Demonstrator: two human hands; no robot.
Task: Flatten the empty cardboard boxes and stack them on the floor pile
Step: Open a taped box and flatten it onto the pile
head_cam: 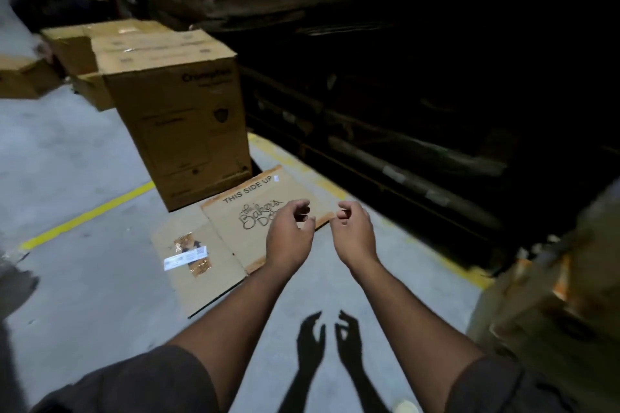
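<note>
Cardboard sheets (214, 245) lie flat; left hand (291, 235) and right hand (355, 232), loosely curled and empty, should next grasp the upright box (174, 117) squarely.

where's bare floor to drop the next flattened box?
Bare concrete left of the flattened cardboard, up to the yellow line, and in front of it under both hands. Crowded behind: the tall upright box borders the pile, more boxes beyond; dark racking on the right.
</note>
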